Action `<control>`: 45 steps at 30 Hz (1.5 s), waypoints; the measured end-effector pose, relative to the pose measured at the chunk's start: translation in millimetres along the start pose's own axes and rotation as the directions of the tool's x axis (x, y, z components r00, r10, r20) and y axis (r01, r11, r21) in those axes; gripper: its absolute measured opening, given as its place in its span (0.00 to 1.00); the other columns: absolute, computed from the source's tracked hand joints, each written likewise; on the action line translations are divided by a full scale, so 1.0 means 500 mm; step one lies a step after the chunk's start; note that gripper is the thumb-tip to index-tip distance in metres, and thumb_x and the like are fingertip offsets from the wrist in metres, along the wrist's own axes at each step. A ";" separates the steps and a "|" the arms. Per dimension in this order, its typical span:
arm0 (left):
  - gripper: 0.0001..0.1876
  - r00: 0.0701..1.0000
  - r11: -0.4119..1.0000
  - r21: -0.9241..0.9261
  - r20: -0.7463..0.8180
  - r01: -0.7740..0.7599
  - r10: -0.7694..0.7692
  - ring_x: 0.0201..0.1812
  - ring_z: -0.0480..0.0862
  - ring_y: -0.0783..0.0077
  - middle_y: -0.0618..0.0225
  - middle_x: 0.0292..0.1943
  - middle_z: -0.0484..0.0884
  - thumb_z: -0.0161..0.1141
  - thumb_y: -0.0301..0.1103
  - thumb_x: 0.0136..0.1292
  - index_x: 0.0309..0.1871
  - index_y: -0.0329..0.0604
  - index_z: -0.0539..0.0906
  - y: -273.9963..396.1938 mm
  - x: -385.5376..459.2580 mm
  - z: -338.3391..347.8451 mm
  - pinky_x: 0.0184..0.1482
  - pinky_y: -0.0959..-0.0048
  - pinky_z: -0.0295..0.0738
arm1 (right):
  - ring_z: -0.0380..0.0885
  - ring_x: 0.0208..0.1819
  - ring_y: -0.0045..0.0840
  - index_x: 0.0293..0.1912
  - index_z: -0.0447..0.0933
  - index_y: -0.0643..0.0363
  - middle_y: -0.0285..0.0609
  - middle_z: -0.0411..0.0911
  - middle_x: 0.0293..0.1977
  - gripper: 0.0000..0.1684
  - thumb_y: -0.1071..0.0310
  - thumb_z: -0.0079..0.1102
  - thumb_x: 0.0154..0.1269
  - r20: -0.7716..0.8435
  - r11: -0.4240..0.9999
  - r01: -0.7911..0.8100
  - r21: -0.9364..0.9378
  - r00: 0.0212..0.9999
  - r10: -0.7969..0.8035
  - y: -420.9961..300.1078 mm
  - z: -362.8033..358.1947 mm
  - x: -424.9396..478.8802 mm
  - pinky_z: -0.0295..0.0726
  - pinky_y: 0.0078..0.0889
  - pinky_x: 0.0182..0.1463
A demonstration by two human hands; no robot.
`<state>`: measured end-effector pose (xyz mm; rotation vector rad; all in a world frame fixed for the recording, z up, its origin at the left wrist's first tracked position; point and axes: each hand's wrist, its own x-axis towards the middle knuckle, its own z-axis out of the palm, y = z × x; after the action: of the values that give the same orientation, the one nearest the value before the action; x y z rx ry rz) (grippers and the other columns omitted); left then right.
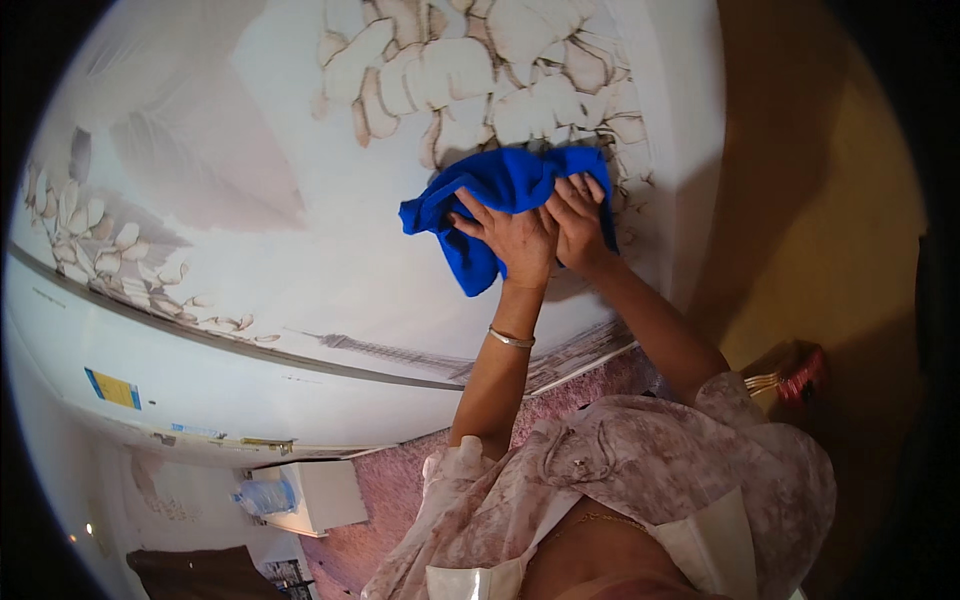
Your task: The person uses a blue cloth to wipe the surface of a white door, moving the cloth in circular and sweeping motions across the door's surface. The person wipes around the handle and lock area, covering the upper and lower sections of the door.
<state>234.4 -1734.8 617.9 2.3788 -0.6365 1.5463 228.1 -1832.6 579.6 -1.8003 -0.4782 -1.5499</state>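
Note:
A blue cloth [506, 176] lies bunched against a large white panel [360, 262] printed with pale flowers and a lattice tower. On the cloth presses my left hand [525, 244], fingers spread and partly tucked under a fold, with a silver-coloured bracelet on the wrist. Right beside it, touching it, my right hand [581, 217] rests on the cloth's right part with its fingers bent. The fingertips of my left hand are partly hidden by the fabric.
A white side face with a yellow and blue label [116, 388] adjoins the panel. Lower left are a white cabinet [330, 495], a large clear bottle [266, 496] and a dark brown cloth-like thing [195, 574]. A red object [802, 379] with gold-coloured prongs lies at right.

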 end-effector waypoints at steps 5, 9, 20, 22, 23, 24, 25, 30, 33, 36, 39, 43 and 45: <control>0.24 0.905 0.994 0.035 0.411 0.104 -0.109 0.70 0.52 0.30 0.51 0.67 0.66 0.58 0.39 0.60 0.62 0.54 0.77 0.009 -0.163 0.050 0.63 0.23 0.36 | 0.68 0.58 0.47 0.49 0.74 0.60 0.52 0.72 0.51 0.16 0.66 0.52 0.63 0.160 0.991 -0.068 -0.113 0.983 0.085 0.040 -0.002 -0.194 0.56 0.52 0.65; 0.24 0.831 0.981 -0.005 0.532 0.194 -0.162 0.65 0.61 0.36 0.50 0.65 0.67 0.59 0.38 0.57 0.60 0.52 0.78 0.026 -0.223 0.085 0.59 0.27 0.46 | 0.68 0.57 0.48 0.52 0.73 0.58 0.52 0.72 0.50 0.20 0.65 0.53 0.61 0.311 0.985 -0.125 -0.120 0.937 0.157 0.047 -0.052 -0.221 0.59 0.54 0.63; 0.20 0.955 0.981 0.003 0.228 -0.196 0.190 0.67 0.64 0.42 0.47 0.67 0.66 0.57 0.42 0.59 0.53 0.44 0.81 0.131 -0.046 0.104 0.57 0.30 0.57 | 0.66 0.61 0.52 0.58 0.72 0.57 0.53 0.70 0.59 0.25 0.60 0.58 0.63 -0.006 0.954 -0.291 -0.077 0.957 0.291 0.115 -0.078 -0.102 0.62 0.52 0.62; 0.21 0.835 0.977 -0.059 0.511 -0.203 0.205 0.64 0.69 0.47 0.50 0.65 0.69 0.55 0.40 0.60 0.56 0.45 0.79 0.128 -0.125 0.119 0.56 0.34 0.60 | 0.65 0.62 0.53 0.60 0.71 0.57 0.52 0.70 0.60 0.28 0.61 0.59 0.61 0.129 0.902 -0.300 -0.311 0.927 0.353 0.153 -0.070 -0.234 0.60 0.54 0.64; 0.21 0.734 0.988 -0.129 0.663 -0.084 0.149 0.63 0.71 0.50 0.52 0.64 0.71 0.55 0.40 0.60 0.57 0.46 0.78 0.125 -0.167 0.127 0.56 0.37 0.61 | 0.65 0.62 0.53 0.61 0.71 0.57 0.52 0.69 0.60 0.29 0.61 0.60 0.60 0.196 0.865 -0.280 -0.417 0.901 0.386 0.157 -0.065 -0.287 0.59 0.55 0.65; 0.22 0.603 0.984 -0.168 0.791 0.057 0.100 0.61 0.73 0.52 0.55 0.63 0.73 0.55 0.39 0.60 0.58 0.47 0.78 0.113 -0.205 0.127 0.56 0.40 0.63 | 0.63 0.64 0.54 0.62 0.70 0.57 0.53 0.68 0.61 0.30 0.61 0.60 0.60 0.190 0.884 -0.313 -0.347 0.900 0.393 0.132 -0.065 -0.314 0.57 0.56 0.67; 0.22 0.674 0.973 -0.229 0.719 0.004 0.167 0.61 0.74 0.54 0.55 0.62 0.74 0.54 0.38 0.61 0.59 0.46 0.77 0.102 -0.231 0.127 0.57 0.44 0.64 | 0.62 0.65 0.54 0.63 0.69 0.57 0.54 0.66 0.63 0.32 0.61 0.60 0.59 0.167 0.892 -0.345 -0.290 0.900 0.403 0.112 -0.075 -0.336 0.56 0.57 0.68; 0.24 0.775 0.929 -0.369 0.586 -0.003 0.236 0.62 0.74 0.53 0.55 0.62 0.76 0.53 0.38 0.62 0.63 0.47 0.75 0.083 -0.209 0.091 0.62 0.50 0.64 | 0.53 0.70 0.58 0.67 0.65 0.58 0.59 0.58 0.68 0.35 0.61 0.58 0.61 0.191 0.898 -0.398 -0.186 0.882 0.430 0.119 -0.066 -0.370 0.50 0.60 0.70; 0.21 0.923 0.950 -0.311 0.362 -0.009 0.127 0.52 0.77 0.47 0.58 0.52 0.80 0.60 0.38 0.56 0.54 0.48 0.80 0.054 -0.111 0.060 0.50 0.39 0.63 | 0.52 0.70 0.59 0.67 0.64 0.59 0.61 0.57 0.68 0.32 0.60 0.55 0.65 0.048 0.921 -0.365 -0.137 0.926 0.374 0.082 -0.020 -0.239 0.48 0.61 0.71; 0.19 0.962 0.978 -0.208 0.268 0.012 0.045 0.55 0.74 0.47 0.50 0.57 0.75 0.61 0.38 0.55 0.52 0.50 0.81 0.022 -0.060 0.018 0.49 0.39 0.60 | 0.53 0.68 0.60 0.65 0.66 0.59 0.61 0.58 0.67 0.29 0.59 0.52 0.69 -0.018 0.956 -0.228 -0.186 0.973 0.229 0.057 0.031 -0.149 0.48 0.62 0.70; 0.21 0.976 0.984 -0.095 0.147 -0.150 0.163 0.57 0.70 0.47 0.47 0.62 0.69 0.62 0.40 0.54 0.52 0.47 0.80 -0.029 -0.115 0.023 0.51 0.40 0.58 | 0.56 0.66 0.60 0.64 0.68 0.59 0.61 0.59 0.66 0.27 0.59 0.50 0.70 0.134 0.960 -0.158 -0.232 0.972 0.193 0.075 0.077 -0.216 0.49 0.63 0.69; 0.20 0.754 0.971 -0.125 0.653 0.203 -0.074 0.55 0.76 0.50 0.55 0.55 0.78 0.61 0.41 0.55 0.53 0.53 0.81 -0.097 -0.358 0.042 0.49 0.48 0.68 | 0.58 0.63 0.60 0.62 0.69 0.60 0.62 0.62 0.62 0.26 0.61 0.52 0.66 0.526 0.985 -0.106 -0.139 0.834 0.164 0.020 0.051 -0.377 0.52 0.65 0.68; 0.19 0.938 0.992 -0.126 0.339 -0.026 0.067 0.52 0.78 0.51 0.57 0.50 0.81 0.61 0.41 0.56 0.53 0.54 0.81 -0.105 -0.393 0.018 0.49 0.51 0.70 | 0.60 0.62 0.60 0.61 0.70 0.61 0.62 0.64 0.60 0.27 0.63 0.53 0.63 0.586 0.988 -0.100 -0.118 0.796 0.150 0.001 0.036 -0.410 0.53 0.66 0.67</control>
<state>198.4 -1647.2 437.5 2.5767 -0.8355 1.0779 197.3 -1786.7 381.5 -2.3302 -0.5737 -0.8924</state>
